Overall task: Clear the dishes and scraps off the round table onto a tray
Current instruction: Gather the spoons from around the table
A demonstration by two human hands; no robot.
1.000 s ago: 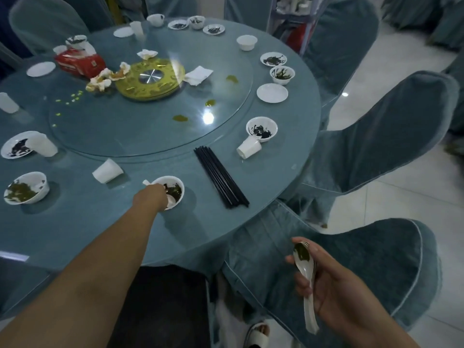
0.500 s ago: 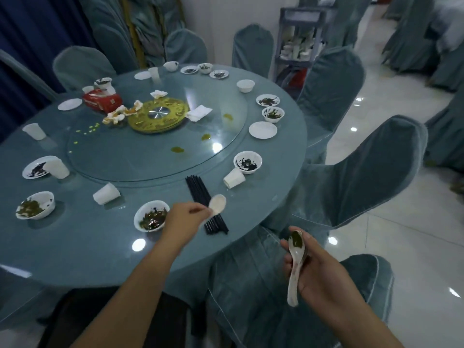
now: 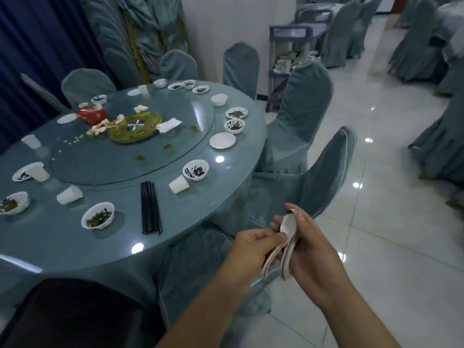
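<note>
Both hands now meet below the counter's point(image 3: 226, 197) near edge at lower right of the frame, the spoon lifted from the near bowl point(image 3: 98, 215) joining the one already held. Largest first: the round counter fills the left half, still crowded with bowls, saucers, tipped paper cups, napkins and a red box point(image 3: 91, 114); black chopsticks point(image 3: 150, 208) lie bundled near its edge. No tray is visible, so clearing looks barely begun. Left hand point(image 3: 253, 249) fingers pinch one spoon's handle; right hand point(image 3: 311, 247) fingers clamp the nested spoons point(image 3: 288, 229).
</note>
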